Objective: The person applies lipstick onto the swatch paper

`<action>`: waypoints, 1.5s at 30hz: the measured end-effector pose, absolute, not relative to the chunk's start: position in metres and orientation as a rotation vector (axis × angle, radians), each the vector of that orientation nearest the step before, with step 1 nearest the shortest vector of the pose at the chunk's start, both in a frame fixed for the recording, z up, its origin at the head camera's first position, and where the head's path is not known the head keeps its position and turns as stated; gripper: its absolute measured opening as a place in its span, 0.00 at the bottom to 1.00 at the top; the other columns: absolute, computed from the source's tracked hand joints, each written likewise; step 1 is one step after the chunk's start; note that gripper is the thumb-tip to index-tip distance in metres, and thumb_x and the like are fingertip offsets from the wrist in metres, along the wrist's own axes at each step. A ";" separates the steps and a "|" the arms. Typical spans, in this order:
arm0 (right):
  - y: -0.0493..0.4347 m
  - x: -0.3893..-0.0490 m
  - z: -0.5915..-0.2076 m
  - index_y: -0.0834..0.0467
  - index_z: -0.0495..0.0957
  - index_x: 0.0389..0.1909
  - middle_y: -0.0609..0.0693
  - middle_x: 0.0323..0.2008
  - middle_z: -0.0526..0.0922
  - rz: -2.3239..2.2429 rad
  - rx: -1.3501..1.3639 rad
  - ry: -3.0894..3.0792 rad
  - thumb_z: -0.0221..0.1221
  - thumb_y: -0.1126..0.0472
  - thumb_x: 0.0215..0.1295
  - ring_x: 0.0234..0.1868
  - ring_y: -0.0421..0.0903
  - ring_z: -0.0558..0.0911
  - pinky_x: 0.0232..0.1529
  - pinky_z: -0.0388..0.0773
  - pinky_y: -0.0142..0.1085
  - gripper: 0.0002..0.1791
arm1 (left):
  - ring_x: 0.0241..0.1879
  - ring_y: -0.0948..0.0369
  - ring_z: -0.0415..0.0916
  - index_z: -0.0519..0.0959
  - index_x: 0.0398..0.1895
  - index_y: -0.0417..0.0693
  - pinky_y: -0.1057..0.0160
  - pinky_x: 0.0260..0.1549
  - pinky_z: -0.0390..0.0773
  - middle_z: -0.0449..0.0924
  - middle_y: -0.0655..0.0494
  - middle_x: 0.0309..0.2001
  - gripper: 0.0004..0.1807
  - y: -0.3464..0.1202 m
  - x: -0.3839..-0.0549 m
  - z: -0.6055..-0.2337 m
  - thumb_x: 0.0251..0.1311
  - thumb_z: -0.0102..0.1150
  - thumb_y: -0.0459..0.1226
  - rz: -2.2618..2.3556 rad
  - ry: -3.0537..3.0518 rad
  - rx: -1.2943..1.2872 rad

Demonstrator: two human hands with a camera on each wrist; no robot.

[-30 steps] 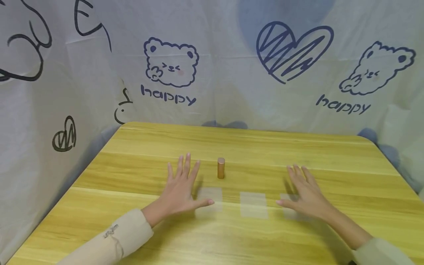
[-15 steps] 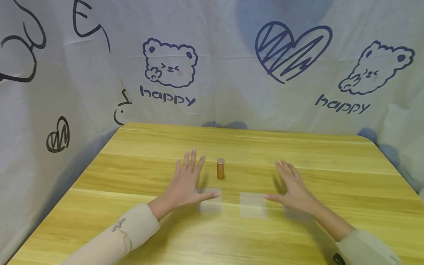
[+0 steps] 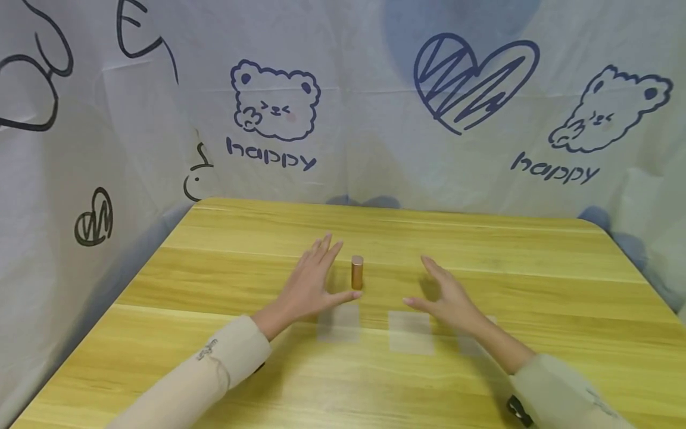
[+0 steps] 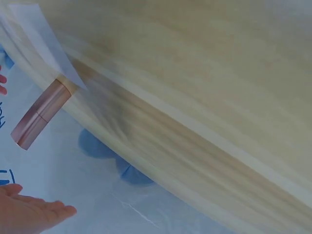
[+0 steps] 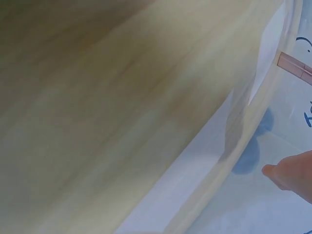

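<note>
A copper-coloured, shiny tube (image 3: 356,273), which looks like a lipstick, stands upright on the wooden table (image 3: 257,387). My left hand (image 3: 308,285) hovers just left of it, fingers straight and thumb stretched toward its base; contact cannot be made out. To the right, with a wider gap, my right hand (image 3: 450,300) is held over the table, thumb and fingers spread apart, holding nothing. The left wrist view shows the tube (image 4: 41,114) with a seam round its middle, and part of my left hand (image 4: 31,214). Only a fingertip (image 5: 287,178) of my right hand appears in the right wrist view.
Several pale square patches lie in a row in front of the tube: a left one (image 3: 339,325), a middle one (image 3: 410,333) and a right one (image 3: 471,344), partly covered by my right forearm. A white cloth (image 3: 370,149) with drawings hangs behind the table.
Both hands have moved inward toward the tube, my right hand travelling left and my left hand right. The tube has stayed in place.
</note>
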State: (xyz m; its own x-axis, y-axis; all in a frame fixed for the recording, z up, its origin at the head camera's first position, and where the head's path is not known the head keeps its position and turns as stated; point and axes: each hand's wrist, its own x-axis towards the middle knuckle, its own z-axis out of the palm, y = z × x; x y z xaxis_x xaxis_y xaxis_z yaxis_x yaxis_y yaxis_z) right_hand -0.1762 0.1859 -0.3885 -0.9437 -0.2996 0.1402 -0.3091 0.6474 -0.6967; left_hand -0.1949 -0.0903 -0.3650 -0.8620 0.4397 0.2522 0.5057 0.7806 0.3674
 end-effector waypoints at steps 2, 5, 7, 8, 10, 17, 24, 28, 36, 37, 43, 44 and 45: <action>0.181 -0.179 -0.389 0.70 0.49 0.69 0.69 0.69 0.52 1.225 0.518 -2.829 0.65 0.50 0.55 0.69 0.67 0.54 0.66 0.55 0.59 0.50 | 0.71 0.42 0.47 0.54 0.70 0.41 0.44 0.68 0.51 0.46 0.40 0.72 0.51 -0.089 -0.197 -0.364 0.50 0.61 0.59 -0.674 -2.817 -0.749; 0.174 -0.183 -0.389 0.70 0.50 0.69 0.68 0.68 0.53 1.261 0.492 -2.823 0.65 0.51 0.55 0.68 0.66 0.56 0.65 0.57 0.57 0.49 | 0.69 0.43 0.52 0.56 0.69 0.41 0.44 0.67 0.55 0.51 0.40 0.71 0.49 -0.086 -0.201 -0.362 0.51 0.62 0.58 -0.728 -2.819 -0.743; 0.169 -0.186 -0.389 0.69 0.51 0.69 0.67 0.68 0.54 1.299 0.472 -2.824 0.65 0.51 0.55 0.68 0.66 0.57 0.65 0.59 0.56 0.48 | 0.68 0.44 0.54 0.58 0.69 0.42 0.44 0.66 0.58 0.53 0.41 0.71 0.47 -0.084 -0.204 -0.361 0.51 0.62 0.56 -0.780 -2.825 -0.730; 0.167 -0.187 -0.389 0.69 0.51 0.69 0.67 0.69 0.54 1.320 0.466 -2.822 0.65 0.51 0.55 0.68 0.65 0.57 0.65 0.59 0.55 0.48 | 0.68 0.44 0.55 0.58 0.69 0.42 0.44 0.65 0.59 0.54 0.41 0.70 0.46 -0.083 -0.205 -0.360 0.52 0.62 0.56 -0.813 -2.828 -0.726; 0.162 -0.190 -0.389 0.69 0.51 0.68 0.67 0.68 0.55 1.368 0.459 -2.807 0.65 0.53 0.56 0.67 0.64 0.59 0.65 0.61 0.54 0.47 | 0.68 0.45 0.56 0.59 0.69 0.43 0.45 0.65 0.60 0.56 0.42 0.70 0.44 -0.081 -0.208 -0.359 0.52 0.63 0.54 -0.883 -2.832 -0.712; 0.146 -0.198 -0.394 0.71 0.56 0.66 0.67 0.65 0.63 1.528 0.379 -2.745 0.64 0.60 0.57 0.64 0.62 0.66 0.62 0.67 0.49 0.40 | 0.65 0.48 0.62 0.65 0.64 0.42 0.51 0.65 0.62 0.66 0.43 0.65 0.37 -0.076 -0.218 -0.361 0.54 0.63 0.48 -1.049 -2.782 -0.720; 0.127 -0.205 -0.396 0.73 0.62 0.62 0.68 0.61 0.68 1.662 0.326 -2.723 0.63 0.64 0.58 0.60 0.62 0.71 0.59 0.71 0.48 0.34 | 0.56 0.49 0.73 0.71 0.59 0.38 0.52 0.56 0.74 0.74 0.42 0.57 0.30 -0.071 -0.225 -0.365 0.54 0.64 0.42 -1.103 -2.736 -0.770; 0.116 -0.209 -0.397 0.74 0.66 0.59 0.69 0.58 0.71 1.712 0.287 -2.725 0.62 0.67 0.57 0.58 0.62 0.74 0.57 0.73 0.47 0.30 | 0.50 0.48 0.77 0.71 0.57 0.35 0.52 0.51 0.77 0.75 0.40 0.55 0.28 -0.069 -0.228 -0.367 0.54 0.64 0.38 -1.130 -2.704 -0.803; 0.098 -0.214 -0.403 0.72 0.73 0.52 0.66 0.51 0.78 1.730 0.157 -2.703 0.63 0.71 0.54 0.52 0.59 0.79 0.53 0.77 0.43 0.23 | 0.47 0.49 0.78 0.74 0.54 0.35 0.53 0.48 0.78 0.78 0.40 0.50 0.24 -0.066 -0.230 -0.369 0.54 0.64 0.35 -1.123 -2.689 -0.793; 0.096 -0.214 -0.403 0.72 0.74 0.51 0.66 0.50 0.79 1.721 0.157 -2.705 0.63 0.71 0.53 0.51 0.59 0.79 0.52 0.78 0.43 0.23 | 0.46 0.50 0.78 0.74 0.54 0.35 0.53 0.48 0.78 0.79 0.40 0.49 0.24 -0.066 -0.230 -0.370 0.54 0.64 0.35 -1.125 -2.688 -0.790; 0.089 -0.214 -0.405 0.70 0.78 0.46 0.64 0.46 0.82 1.658 0.164 -2.727 0.63 0.71 0.53 0.47 0.57 0.82 0.49 0.80 0.41 0.18 | 0.44 0.51 0.79 0.76 0.50 0.35 0.53 0.45 0.79 0.81 0.43 0.44 0.19 -0.065 -0.231 -0.372 0.54 0.63 0.33 -1.133 -2.671 -0.800; 0.088 -0.215 -0.406 0.70 0.79 0.45 0.63 0.45 0.83 1.648 0.158 -2.728 0.63 0.71 0.53 0.46 0.56 0.82 0.48 0.80 0.41 0.17 | 0.44 0.51 0.79 0.76 0.50 0.35 0.53 0.45 0.79 0.81 0.43 0.44 0.19 -0.065 -0.231 -0.372 0.55 0.63 0.32 -1.136 -2.667 -0.806; 0.088 -0.215 -0.406 0.69 0.80 0.44 0.63 0.44 0.83 1.641 0.146 -2.728 0.63 0.71 0.53 0.46 0.56 0.82 0.48 0.80 0.41 0.16 | 0.44 0.51 0.79 0.76 0.50 0.35 0.53 0.44 0.79 0.81 0.43 0.44 0.18 -0.064 -0.232 -0.373 0.55 0.62 0.32 -1.138 -2.662 -0.812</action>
State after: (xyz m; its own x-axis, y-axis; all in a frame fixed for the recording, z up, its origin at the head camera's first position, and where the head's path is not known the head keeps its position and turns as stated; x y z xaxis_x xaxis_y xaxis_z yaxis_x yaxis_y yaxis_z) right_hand -0.2152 0.0876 -0.4060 -0.9948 -0.1019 0.0080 -0.0549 0.4656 -0.8833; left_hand -0.2320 -0.0644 -0.3731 -0.8456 0.4252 0.3229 0.5272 0.5696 0.6306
